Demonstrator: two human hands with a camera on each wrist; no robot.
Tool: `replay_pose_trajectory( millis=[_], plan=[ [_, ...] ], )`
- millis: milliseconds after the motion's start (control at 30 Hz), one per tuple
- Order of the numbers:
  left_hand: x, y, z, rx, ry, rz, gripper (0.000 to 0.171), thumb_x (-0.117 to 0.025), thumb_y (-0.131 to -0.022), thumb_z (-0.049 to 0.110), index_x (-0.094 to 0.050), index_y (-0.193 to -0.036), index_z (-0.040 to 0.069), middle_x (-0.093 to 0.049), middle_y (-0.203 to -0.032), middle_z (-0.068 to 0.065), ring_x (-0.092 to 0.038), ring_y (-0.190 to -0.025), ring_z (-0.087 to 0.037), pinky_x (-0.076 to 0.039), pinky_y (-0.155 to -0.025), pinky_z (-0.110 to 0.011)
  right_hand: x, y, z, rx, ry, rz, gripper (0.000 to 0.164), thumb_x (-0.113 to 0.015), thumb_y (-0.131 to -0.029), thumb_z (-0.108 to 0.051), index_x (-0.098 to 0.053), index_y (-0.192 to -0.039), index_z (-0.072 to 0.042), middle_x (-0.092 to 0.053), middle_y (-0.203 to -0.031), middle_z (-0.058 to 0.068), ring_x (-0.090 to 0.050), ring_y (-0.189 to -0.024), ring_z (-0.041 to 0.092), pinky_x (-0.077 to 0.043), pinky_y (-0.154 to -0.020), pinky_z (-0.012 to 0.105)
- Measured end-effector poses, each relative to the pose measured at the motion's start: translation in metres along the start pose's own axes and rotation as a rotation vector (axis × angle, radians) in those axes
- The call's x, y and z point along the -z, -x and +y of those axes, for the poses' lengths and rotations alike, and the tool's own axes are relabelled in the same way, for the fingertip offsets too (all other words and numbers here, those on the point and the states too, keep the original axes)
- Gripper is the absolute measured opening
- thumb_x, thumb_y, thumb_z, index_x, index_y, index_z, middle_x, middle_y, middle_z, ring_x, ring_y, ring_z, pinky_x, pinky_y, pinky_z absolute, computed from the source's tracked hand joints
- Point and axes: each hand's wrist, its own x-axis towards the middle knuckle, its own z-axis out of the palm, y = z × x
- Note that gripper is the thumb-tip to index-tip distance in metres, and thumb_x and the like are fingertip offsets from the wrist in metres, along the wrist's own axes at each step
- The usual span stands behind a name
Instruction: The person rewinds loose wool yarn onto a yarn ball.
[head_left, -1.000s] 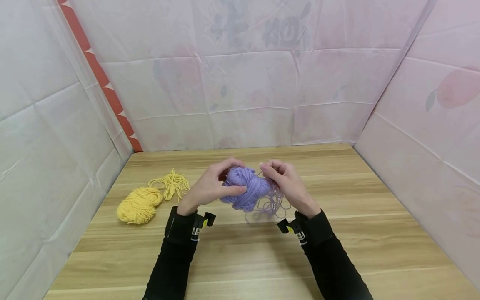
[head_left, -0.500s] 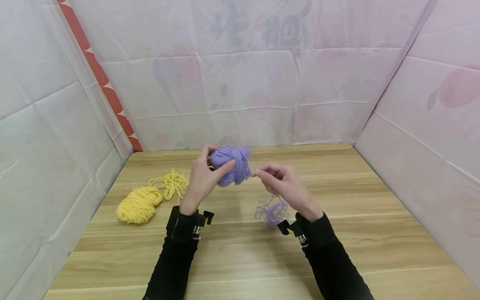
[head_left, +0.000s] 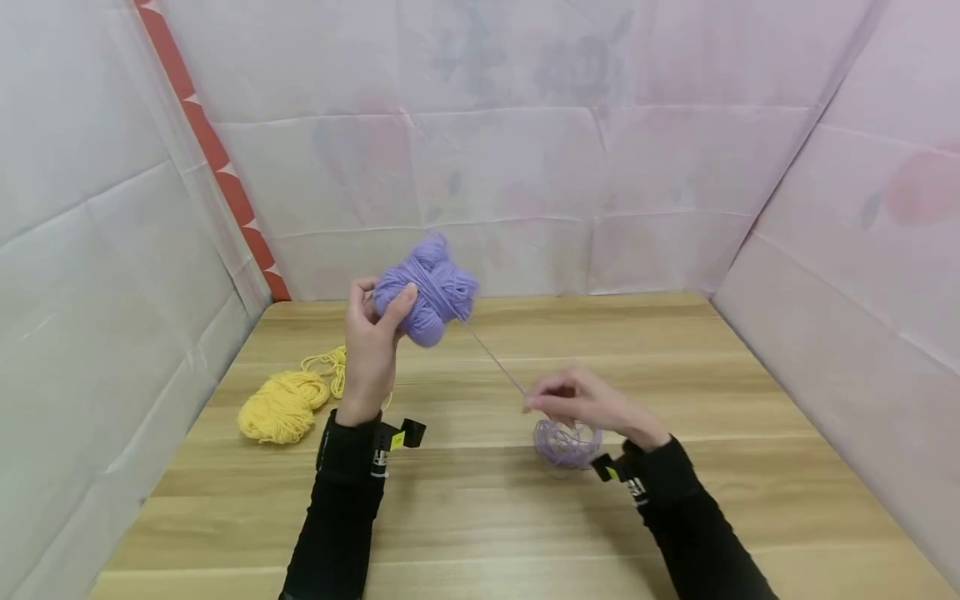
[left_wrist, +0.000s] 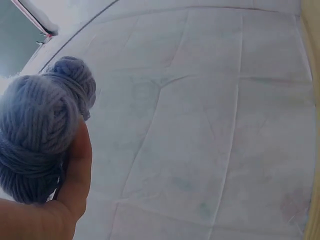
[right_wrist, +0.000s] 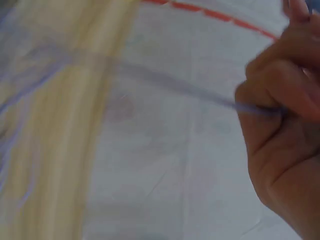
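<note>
A purple yarn ball (head_left: 427,292) is raised above the back of the table, gripped at its left side by my left hand (head_left: 372,354), thumb across its front. In the left wrist view the same yarn ball (left_wrist: 37,122) fills the left edge. A single taut strand (head_left: 495,358) slants down from it to my right hand (head_left: 585,398), whose curled fingers pinch it. Below that hand, a loose purple tangle (head_left: 566,443) lies at table height, partly hidden by the hand. In the right wrist view a blurred strand (right_wrist: 170,84) runs into the curled fingers.
A yellow yarn ball (head_left: 281,407) lies on the wooden table (head_left: 465,517) at the left. Its loose yellow strands (head_left: 330,364) spread beside it, partly behind my left hand. Pale printed sheets (head_left: 510,167) hang around the back and sides.
My left hand has moved left and up with the purple ball, turning it. My right hand has shifted right and down, and the strand between them has lengthened and pulled taut.
</note>
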Motion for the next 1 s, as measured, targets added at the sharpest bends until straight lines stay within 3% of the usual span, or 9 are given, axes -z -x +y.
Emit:
replay_pose_trajectory(
  millis=[200,333,433,567,700,767,833,900,1000],
  plan=[
    [0.0,-0.005,0.01,-0.028,0.051,-0.06,0.025,-0.061,-0.09,0.005,-0.044,-0.106,0.013,-0.066,-0.102,-0.005,-0.066,-0.094,-0.016,-0.057,-0.079,-0.028,0.026,0.04,0.044,-0.102,0.166,-0.075,0.019,-0.058,-0.095,-0.008,-0.071,-0.101,0.003,-0.071,-0.093,0.021,-0.068,-0.084,0.02,-0.057,-0.076,0.033],
    [-0.003,-0.004,0.012,0.001,-0.001,-0.124,0.027,-0.061,-0.089,0.005,-0.041,-0.105,0.015,-0.064,-0.104,-0.005,-0.065,-0.095,-0.017,-0.057,-0.082,-0.03,0.035,0.045,0.047,-0.159,0.34,-0.008,0.029,-0.06,-0.093,-0.01,-0.064,-0.119,0.005,-0.065,-0.12,0.023,-0.06,-0.114,0.041,-0.048,-0.096,0.054],
    [-0.007,-0.002,0.01,0.038,-0.074,-0.167,0.031,-0.063,-0.086,0.005,-0.04,-0.104,0.015,-0.061,-0.105,-0.005,-0.064,-0.096,-0.017,-0.057,-0.085,-0.031,0.031,0.027,0.025,-0.171,0.258,0.112,0.043,-0.055,-0.098,-0.016,-0.049,-0.139,-0.003,-0.05,-0.143,0.017,-0.042,-0.135,0.04,-0.034,-0.108,0.061],
    [-0.012,0.002,0.006,0.072,-0.146,-0.214,0.035,-0.066,-0.084,0.006,-0.038,-0.103,0.014,-0.056,-0.105,-0.005,-0.061,-0.098,-0.016,-0.056,-0.086,-0.029,0.012,-0.016,-0.017,-0.099,-0.034,0.258,0.051,-0.047,-0.102,-0.029,-0.034,-0.15,-0.014,-0.037,-0.154,0.006,-0.032,-0.144,0.027,-0.026,-0.116,0.054],
    [-0.016,0.005,0.003,0.083,-0.178,-0.232,0.036,-0.069,-0.084,0.01,-0.038,-0.101,0.013,-0.054,-0.103,-0.006,-0.06,-0.096,-0.017,-0.056,-0.083,-0.03,-0.01,-0.05,-0.041,-0.016,-0.243,0.33,0.052,-0.045,-0.102,-0.034,-0.035,-0.148,-0.012,-0.052,-0.142,0.005,-0.051,-0.129,0.017,-0.037,-0.113,0.04],
    [-0.016,0.006,0.001,0.086,-0.185,-0.23,0.035,-0.07,-0.084,0.012,-0.039,-0.1,0.013,-0.055,-0.102,-0.006,-0.061,-0.094,-0.018,-0.055,-0.08,-0.03,-0.018,-0.058,-0.043,0.021,-0.342,0.357,0.041,-0.044,-0.103,-0.032,-0.05,-0.133,-0.005,-0.065,-0.116,0.004,-0.064,-0.103,0.013,-0.05,-0.1,0.034],
    [-0.016,0.007,0.001,0.095,-0.191,-0.229,0.034,-0.07,-0.084,0.013,-0.04,-0.1,0.013,-0.055,-0.101,-0.006,-0.06,-0.093,-0.017,-0.055,-0.079,-0.029,-0.024,-0.062,-0.041,0.054,-0.44,0.368,0.028,-0.043,-0.104,-0.028,-0.057,-0.105,-0.003,-0.063,-0.081,0.0,-0.06,-0.07,0.009,-0.054,-0.075,0.027],
    [-0.016,0.008,0.001,0.108,-0.196,-0.232,0.034,-0.07,-0.084,0.013,-0.04,-0.099,0.013,-0.056,-0.1,-0.006,-0.06,-0.093,-0.017,-0.054,-0.078,-0.029,-0.028,-0.063,-0.038,0.071,-0.506,0.383,0.027,-0.044,-0.103,-0.025,-0.049,-0.084,-0.007,-0.046,-0.062,-0.004,-0.043,-0.052,0.008,-0.042,-0.054,0.025],
    [-0.014,0.009,0.001,0.134,-0.197,-0.24,0.036,-0.07,-0.084,0.011,-0.039,-0.101,0.015,-0.059,-0.102,-0.008,-0.061,-0.094,-0.017,-0.053,-0.079,-0.029,-0.031,-0.062,-0.035,0.069,-0.54,0.429,0.027,-0.05,-0.101,-0.023,-0.048,-0.078,-0.01,-0.032,-0.057,-0.007,-0.029,-0.049,0.007,-0.021,-0.047,0.027]
  ],
)
